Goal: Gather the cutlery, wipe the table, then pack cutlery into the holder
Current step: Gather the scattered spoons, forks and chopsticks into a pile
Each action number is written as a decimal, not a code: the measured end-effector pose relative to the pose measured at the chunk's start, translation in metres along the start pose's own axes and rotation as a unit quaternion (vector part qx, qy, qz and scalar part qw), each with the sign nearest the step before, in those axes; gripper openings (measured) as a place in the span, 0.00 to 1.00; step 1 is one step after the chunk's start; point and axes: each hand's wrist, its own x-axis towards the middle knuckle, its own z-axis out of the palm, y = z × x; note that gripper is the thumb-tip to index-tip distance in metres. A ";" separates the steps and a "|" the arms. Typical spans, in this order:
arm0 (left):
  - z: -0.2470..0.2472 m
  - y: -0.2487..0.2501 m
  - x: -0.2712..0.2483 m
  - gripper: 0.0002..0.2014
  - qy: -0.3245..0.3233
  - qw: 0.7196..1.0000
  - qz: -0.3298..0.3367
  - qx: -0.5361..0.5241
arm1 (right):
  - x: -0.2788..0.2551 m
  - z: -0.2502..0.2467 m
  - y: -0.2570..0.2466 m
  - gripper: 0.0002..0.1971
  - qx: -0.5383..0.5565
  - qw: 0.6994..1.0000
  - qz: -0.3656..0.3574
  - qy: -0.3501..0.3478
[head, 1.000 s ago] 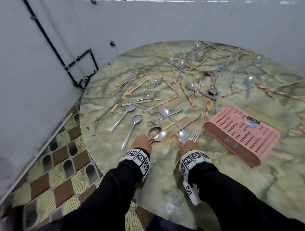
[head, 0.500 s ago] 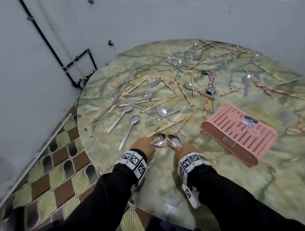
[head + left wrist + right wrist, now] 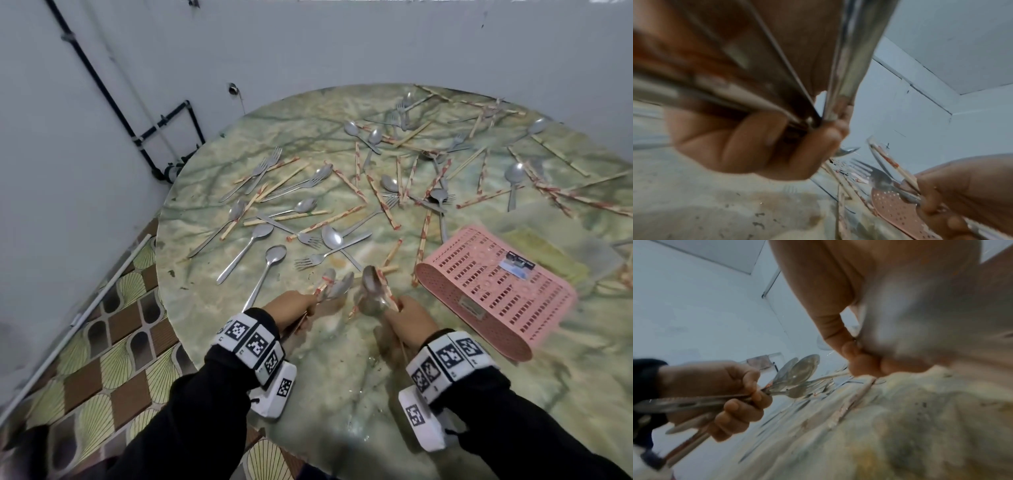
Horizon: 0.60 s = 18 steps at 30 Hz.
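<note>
My left hand [image 3: 291, 308] grips a bunch of spoons [image 3: 337, 286] and a chopstick, their bowls pointing away; in the right wrist view the same hand [image 3: 731, 394] curls round the handles of those spoons [image 3: 797, 374]. My right hand [image 3: 409, 318] holds a bundle of a spoon [image 3: 371, 287], a fork and red-patterned chopsticks [image 3: 388, 291]; its fist [image 3: 962, 191] shows in the left wrist view. Both hands hover low over the near part of the round green marble table [image 3: 342, 383]. Several spoons, forks and chopsticks [image 3: 274, 233] lie scattered across the table. A pink perforated holder [image 3: 493, 291] lies on its side, right of my right hand.
A grey wall [image 3: 308, 44] runs close behind the table, with a black pipe [image 3: 113, 102] on its left part. Patterned floor tiles [image 3: 102, 342] show beyond the table's left edge. More chopsticks and spoons [image 3: 513, 178] cover the far right of the table.
Both hands have pulled back toward me with the cutlery they picked up and lifted it off the table. The bundles now stand tilted up in my fists.
</note>
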 end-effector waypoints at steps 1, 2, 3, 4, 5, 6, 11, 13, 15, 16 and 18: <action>0.000 0.000 -0.001 0.09 0.001 1.000 -0.002 -0.024 | 0.000 -0.003 0.001 0.02 0.033 0.999 -0.006 0.008; 0.000 0.000 -0.001 0.10 -0.004 0.999 -0.001 -0.036 | 0.001 -0.005 0.000 0.04 0.069 0.998 -0.004 0.012; 0.000 0.000 -0.001 0.12 -0.013 0.999 0.002 -0.034 | 0.003 -0.008 0.001 0.08 0.103 0.995 0.002 0.013; 0.000 0.000 -0.001 0.13 -0.024 1.000 0.008 -0.012 | 0.005 -0.009 0.001 0.10 0.131 0.991 0.011 0.014; -0.001 -0.001 0.001 0.14 -0.036 0.999 0.017 0.017 | 0.008 -0.011 0.001 0.12 0.153 0.988 0.015 0.017; -0.003 -0.002 0.001 0.15 -0.047 0.998 0.028 0.043 | 0.009 -0.012 -0.001 0.14 0.168 0.985 0.022 0.020; -0.005 -0.003 0.002 0.17 -0.071 0.994 0.070 0.048 | 0.015 -0.021 -0.011 0.10 0.268 0.962 0.039 0.007; -0.006 -0.003 0.001 0.19 -0.068 0.993 0.090 0.037 | 0.019 -0.024 -0.013 0.07 0.321 0.946 0.044 -0.005; -0.007 -0.002 0.000 0.21 -0.070 0.991 0.110 0.024 | 0.026 -0.027 -0.012 0.10 0.318 0.947 0.044 0.010; -0.007 -0.002 -0.001 0.22 -0.075 0.990 0.116 0.015 | 0.028 -0.029 -0.013 0.11 0.308 0.950 0.044 0.018; -0.007 -0.001 -0.003 0.23 -0.093 0.988 0.123 -0.004 | 0.033 -0.031 -0.012 0.14 0.308 0.949 0.056 0.029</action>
